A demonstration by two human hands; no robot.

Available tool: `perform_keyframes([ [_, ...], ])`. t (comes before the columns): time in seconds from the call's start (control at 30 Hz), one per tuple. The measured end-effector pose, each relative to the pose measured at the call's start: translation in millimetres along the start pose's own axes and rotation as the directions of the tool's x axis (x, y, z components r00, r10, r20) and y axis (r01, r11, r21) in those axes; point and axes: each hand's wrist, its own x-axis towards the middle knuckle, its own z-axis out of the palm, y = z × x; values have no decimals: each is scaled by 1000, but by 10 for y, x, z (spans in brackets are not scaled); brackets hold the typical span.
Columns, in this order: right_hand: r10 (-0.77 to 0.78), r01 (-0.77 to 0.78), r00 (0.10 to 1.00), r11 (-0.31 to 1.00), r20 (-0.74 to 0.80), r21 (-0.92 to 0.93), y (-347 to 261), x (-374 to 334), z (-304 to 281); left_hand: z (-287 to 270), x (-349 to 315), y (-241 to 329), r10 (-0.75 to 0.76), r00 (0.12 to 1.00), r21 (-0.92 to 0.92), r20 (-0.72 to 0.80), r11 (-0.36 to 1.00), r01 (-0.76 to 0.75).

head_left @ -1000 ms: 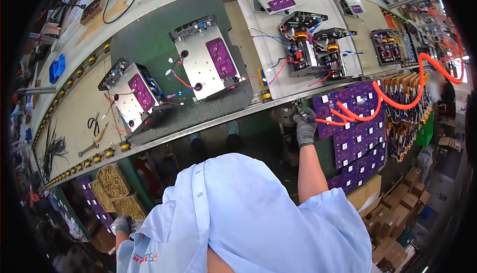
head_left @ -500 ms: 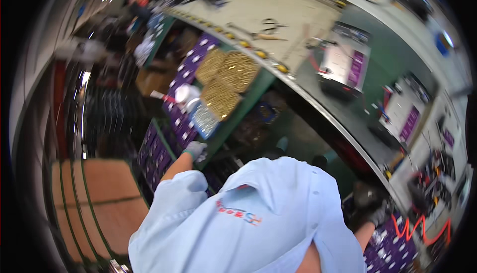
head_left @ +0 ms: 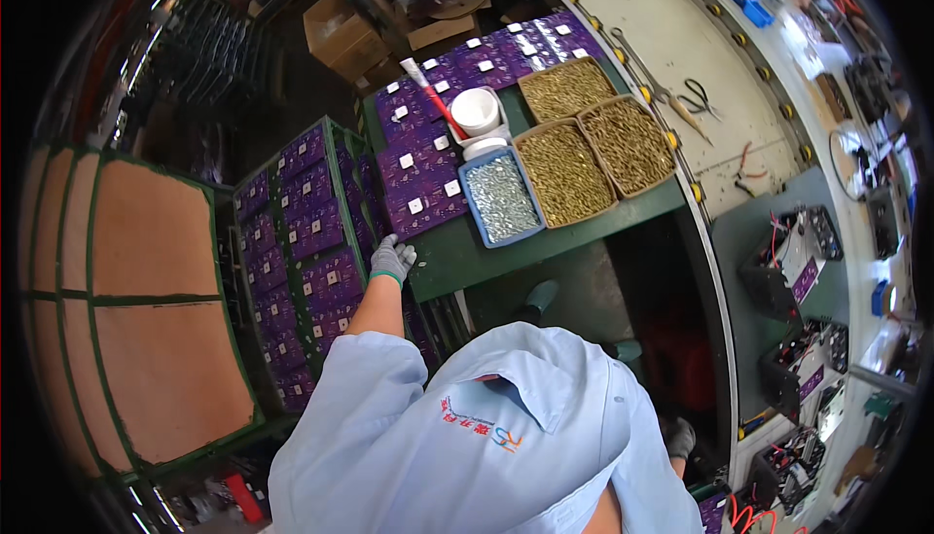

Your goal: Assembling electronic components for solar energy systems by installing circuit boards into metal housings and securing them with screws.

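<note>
My left hand (head_left: 393, 260), in a grey glove, rests at the near left corner of the green table (head_left: 452, 264). Its fingers are stretched out, close to the edge of a purple printed panel (head_left: 425, 189) with white square pads. Low on the right, beside my body, hangs my gloved right hand (head_left: 680, 439); its fingers are partly hidden and dim. On the table a blue bin (head_left: 502, 197) holds small silver metal pieces. Three tan bins (head_left: 564, 172) of small brass-coloured pieces stand to its right. A white tub (head_left: 476, 111) and a red-handled brush (head_left: 434, 96) lie behind the blue bin.
A green rack (head_left: 336, 179) with several purple panels stands left of the table. Farther left are orange-brown boards (head_left: 165, 369) in green frames. Right, a long workbench (head_left: 725, 339) carries black-handled scissors (head_left: 699, 98) and several open device housings (head_left: 790, 267). A cardboard box (head_left: 341, 33) sits behind.
The view has swung left and steadied, so the table and bins sit farther right. My left hand stays by the table corner; my right hand is now closer to my body.
</note>
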Motion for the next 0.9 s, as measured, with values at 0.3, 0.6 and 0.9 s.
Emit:
perform_keyframes([
  [0.3,-350,438,865,876,359,-201,-2016,-1376,3028,-125,-49,218,-32,927,177,375,983,-38],
  [0.6,-505,804,427,592,750,-59,-2960,-2810,4125,82,-1543,1474,165,545,287,822,707,-647],
  [0.9,-153,581,155,813,976,35,-3978,-3117,4806,2890,-3110,876,-466,-325,-223,823,262,-939],
])
